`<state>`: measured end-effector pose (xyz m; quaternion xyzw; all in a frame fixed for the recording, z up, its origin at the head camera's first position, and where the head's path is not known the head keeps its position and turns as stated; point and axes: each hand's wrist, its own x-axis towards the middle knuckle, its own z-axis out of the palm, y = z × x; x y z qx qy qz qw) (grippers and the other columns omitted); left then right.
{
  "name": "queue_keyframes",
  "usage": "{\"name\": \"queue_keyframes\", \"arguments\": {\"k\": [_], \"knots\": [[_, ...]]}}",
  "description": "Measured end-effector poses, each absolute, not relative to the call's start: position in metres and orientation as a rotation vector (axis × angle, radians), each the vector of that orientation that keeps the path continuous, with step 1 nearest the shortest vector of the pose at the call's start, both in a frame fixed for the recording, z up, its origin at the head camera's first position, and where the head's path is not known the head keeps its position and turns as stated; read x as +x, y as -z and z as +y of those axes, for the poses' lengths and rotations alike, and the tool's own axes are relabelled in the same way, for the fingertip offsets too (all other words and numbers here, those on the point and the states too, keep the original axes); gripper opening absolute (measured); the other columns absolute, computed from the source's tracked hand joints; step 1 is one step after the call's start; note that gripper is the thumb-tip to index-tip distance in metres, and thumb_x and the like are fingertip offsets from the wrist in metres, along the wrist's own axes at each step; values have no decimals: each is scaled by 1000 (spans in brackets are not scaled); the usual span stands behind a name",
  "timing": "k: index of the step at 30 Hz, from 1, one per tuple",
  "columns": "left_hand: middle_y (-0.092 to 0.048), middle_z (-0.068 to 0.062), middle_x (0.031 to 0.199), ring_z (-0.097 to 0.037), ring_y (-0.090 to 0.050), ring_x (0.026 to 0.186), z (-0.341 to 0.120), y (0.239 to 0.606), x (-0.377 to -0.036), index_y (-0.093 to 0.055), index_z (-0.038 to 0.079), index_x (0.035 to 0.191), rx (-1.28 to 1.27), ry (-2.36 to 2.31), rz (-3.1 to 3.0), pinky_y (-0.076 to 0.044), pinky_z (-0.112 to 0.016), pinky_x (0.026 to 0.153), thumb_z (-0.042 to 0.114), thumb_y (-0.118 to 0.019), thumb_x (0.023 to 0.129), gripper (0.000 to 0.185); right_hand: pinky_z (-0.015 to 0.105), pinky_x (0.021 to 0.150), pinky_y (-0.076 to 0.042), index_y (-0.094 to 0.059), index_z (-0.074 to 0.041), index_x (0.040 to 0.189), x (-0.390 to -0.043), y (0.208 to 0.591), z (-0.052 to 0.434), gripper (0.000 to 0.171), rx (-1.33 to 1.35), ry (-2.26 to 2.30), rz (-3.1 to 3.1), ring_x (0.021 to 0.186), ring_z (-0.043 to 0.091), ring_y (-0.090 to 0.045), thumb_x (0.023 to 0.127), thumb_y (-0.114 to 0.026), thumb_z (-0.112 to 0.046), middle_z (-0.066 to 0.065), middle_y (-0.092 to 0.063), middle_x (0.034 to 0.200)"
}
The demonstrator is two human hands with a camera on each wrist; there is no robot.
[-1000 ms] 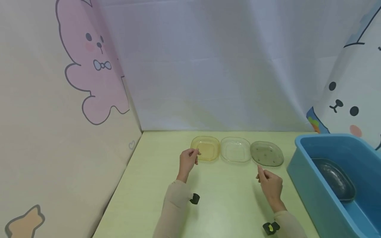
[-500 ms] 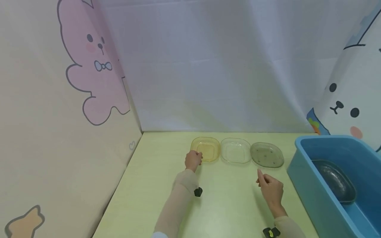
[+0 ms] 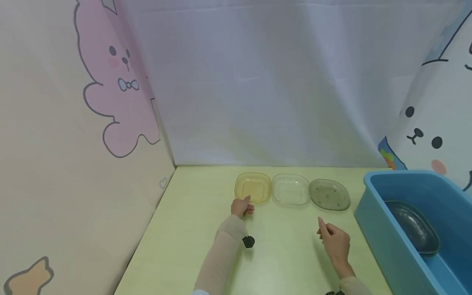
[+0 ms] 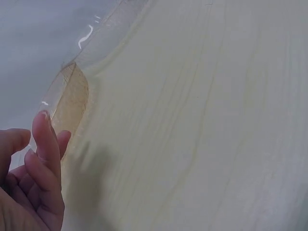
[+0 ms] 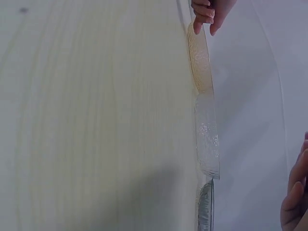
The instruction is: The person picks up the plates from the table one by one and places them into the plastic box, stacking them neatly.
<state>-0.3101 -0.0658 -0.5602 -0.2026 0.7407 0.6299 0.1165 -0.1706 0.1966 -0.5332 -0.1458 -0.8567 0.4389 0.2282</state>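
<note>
Pale green wooden table (image 3: 206, 229), walled by a white cloth at its far edge and cartoon-printed panels at the sides. Three shallow square plastic dishes in a row near the far edge, each just beside the next: amber translucent dish (image 3: 253, 187) on the left, clear colourless dish (image 3: 290, 189) in the middle, smoky grey dish (image 3: 329, 194) on the right. Left hand (image 3: 241, 207) at the amber dish's near left corner, fingers loosely curled; the left wrist view shows a fingertip raised beside the dish's rim (image 4: 67, 103), nothing grasped, though actual contact with the rim cannot be told. Right hand (image 3: 334, 239) rests above the table nearer the front edge, below the grey dish and well apart from it, index finger extended toward the dishes, other fingers relaxed, holding nothing. Deep blue rectangular plastic tub (image 3: 372, 205) stands at the table's right edge, just beside the grey dish; a dark grey dish (image 3: 414, 227) lies inside it. Both forearms in beige sleeves.
</note>
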Motion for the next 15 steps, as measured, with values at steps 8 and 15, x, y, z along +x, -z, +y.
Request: {"name": "queue_keyframes", "arguments": {"k": [8, 15], "knots": [[-58, -1, 52, -3, -54, 38, -62, 572, -313, -64, -10, 88, -666, -1970, 2077, -45, -16, 41, 20, -52, 91, 32, 26, 45, -33, -63, -4, 59, -166, 532, 198, 48, -502, -1256, -2418, 40, 5, -44, 90, -55, -39, -1, -55, 47], [-58, 1, 52, -2, -52, 39, -58, 578, -313, -64, -5, 79, -715, -1980, 2157, -39, -14, 40, 13, -48, 86, 25, 23, 47, -32, -65, -3, 63, -164, 535, 203, 48, -550, -1261, -2470, 42, 5, -45, 90, -54, -41, -2, -56, 50]]}}
